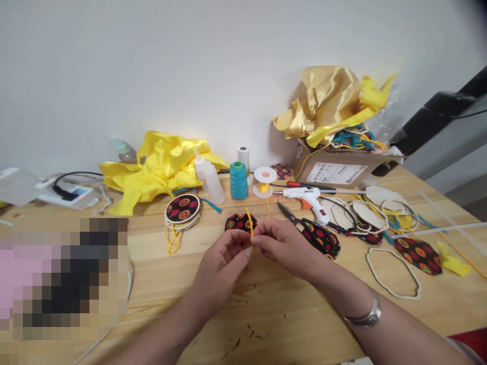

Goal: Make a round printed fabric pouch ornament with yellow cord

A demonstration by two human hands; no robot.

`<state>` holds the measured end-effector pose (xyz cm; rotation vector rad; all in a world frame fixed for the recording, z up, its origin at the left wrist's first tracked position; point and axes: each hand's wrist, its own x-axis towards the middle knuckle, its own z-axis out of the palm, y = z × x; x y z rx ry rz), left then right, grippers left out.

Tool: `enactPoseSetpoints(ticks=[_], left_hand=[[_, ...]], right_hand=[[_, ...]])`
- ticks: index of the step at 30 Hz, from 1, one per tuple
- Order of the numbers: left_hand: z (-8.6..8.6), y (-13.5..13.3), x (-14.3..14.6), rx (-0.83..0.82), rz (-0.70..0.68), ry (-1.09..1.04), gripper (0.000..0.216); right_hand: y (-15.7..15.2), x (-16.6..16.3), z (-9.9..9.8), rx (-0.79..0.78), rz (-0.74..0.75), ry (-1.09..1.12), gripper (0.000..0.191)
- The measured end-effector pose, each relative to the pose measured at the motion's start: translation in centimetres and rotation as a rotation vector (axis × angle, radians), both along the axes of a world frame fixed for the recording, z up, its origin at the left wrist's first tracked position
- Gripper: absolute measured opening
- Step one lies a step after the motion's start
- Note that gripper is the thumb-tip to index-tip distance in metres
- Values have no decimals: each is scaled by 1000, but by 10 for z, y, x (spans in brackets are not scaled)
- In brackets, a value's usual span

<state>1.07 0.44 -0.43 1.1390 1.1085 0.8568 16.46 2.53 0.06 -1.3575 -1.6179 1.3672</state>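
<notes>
Thumb and fingers of my left hand [228,258] pinch a short yellow cord [249,219] that sticks up above the fingertips. My right hand [279,242] meets it there, its fingertips closed on the cord's lower part. Just behind the hands lies a black fabric piece [235,222] with red and orange round motifs, partly hidden by my fingers. Black-handled scissors [304,223] rest on another patterned piece [327,238] right of my right hand. A white spool [265,181] of yellow cord stands beyond the hands.
A teal thread cone [238,181], a squeeze bottle [210,180] and a white glue gun [310,197] stand or lie behind. Left is a round framed patterned piece [183,210]; right are wooden outline frames [393,274] and a cardboard box [331,165] topped with gold cloth [327,96].
</notes>
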Motion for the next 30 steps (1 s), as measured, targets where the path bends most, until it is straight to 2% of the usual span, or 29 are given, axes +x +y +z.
enactPoseSetpoints(ticks=[7, 10, 16, 21, 26, 30], left_hand=[[3, 3, -3, 68, -8, 177, 16], [3, 3, -4, 30, 5, 191, 16], [-3, 4, -4, -114, 9, 28, 17], [-4, 4, -4, -160, 23, -47, 15], [-3, 5, -5, -157, 56, -47, 14], [-6, 7, -6, -152, 105, -60, 17]], right_hand=[[1, 0, 2, 51, 20, -91, 14], [1, 0, 3, 28, 18, -87, 14], [0, -1, 6, -45, 8, -21, 14], [-1, -1, 6, -71, 8, -9, 15], [0, -1, 5, -32, 26, -34, 14], [1, 2, 5, 79, 9, -85, 11]])
